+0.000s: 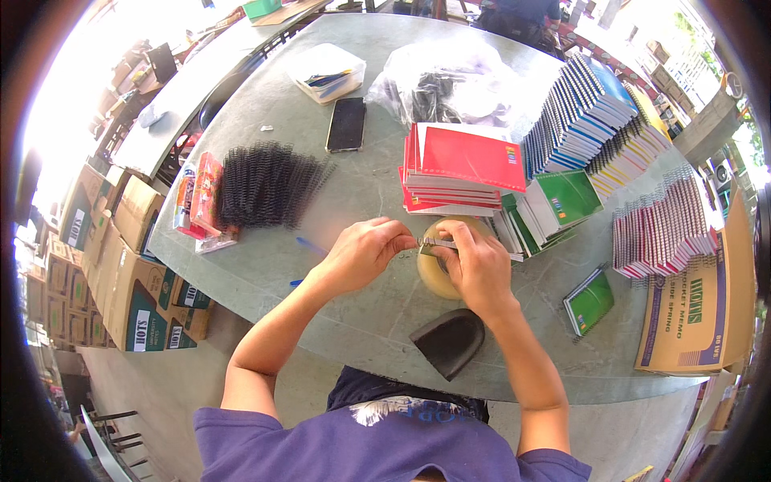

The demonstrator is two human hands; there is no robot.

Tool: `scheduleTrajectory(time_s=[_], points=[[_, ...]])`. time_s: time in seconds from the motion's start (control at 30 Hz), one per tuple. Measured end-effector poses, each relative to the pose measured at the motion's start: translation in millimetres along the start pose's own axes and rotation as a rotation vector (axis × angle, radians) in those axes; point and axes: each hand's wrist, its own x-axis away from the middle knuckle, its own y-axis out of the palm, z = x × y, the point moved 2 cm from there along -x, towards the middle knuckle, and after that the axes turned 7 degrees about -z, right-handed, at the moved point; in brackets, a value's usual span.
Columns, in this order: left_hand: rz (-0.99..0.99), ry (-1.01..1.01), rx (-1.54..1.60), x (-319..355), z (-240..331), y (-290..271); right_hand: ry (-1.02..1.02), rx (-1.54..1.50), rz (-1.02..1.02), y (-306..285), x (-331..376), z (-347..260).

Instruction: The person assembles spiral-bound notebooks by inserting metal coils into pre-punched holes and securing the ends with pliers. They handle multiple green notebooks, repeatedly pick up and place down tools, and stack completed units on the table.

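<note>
You have a small coiled piece (428, 241) between your hands, its finer form too small to tell; your left hand (363, 253) and right hand (480, 265) each pinch an end. Under your right hand sits a tape roll (434, 279) on the desk (373, 181). Beyond your hands stand red notebooks (472, 155); beyond your left, black spiral coils (261, 185); right of both, green notebooks (567, 197).

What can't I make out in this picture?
In the head view:
Small piece: too small to identify, partly covered by the right hand.
Tan roll: partly hidden behind that hand.
Plastic bag: contents obscured by its crinkled film.
Co-worker: head cut off by the top edge.
</note>
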Motion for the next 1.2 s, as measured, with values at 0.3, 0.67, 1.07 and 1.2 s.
scheduleTrajectory(time_s=[0.3, 0.67, 1.07, 1.2], points=[[0.220, 0.197, -0.389, 2.3, 15.7, 2.9, -0.013, 0.012, -0.084, -1.0, 2.0, 6.4], [-0.143, 0.197, 0.004, 42.5, 54.3, 55.6, 0.171, -0.149, -0.016, -37.4, 23.2, 38.8], [0.479, 0.238, -0.420, 13.3, 42.5, 0.9, 0.209, -0.433, 0.038, -29.2, 36.6, 39.6], [0.363, 0.201, -0.305, 11.4, 48.6, 0.3, 0.158, -0.406, 0.072, -25.1, 40.2, 47.3]])
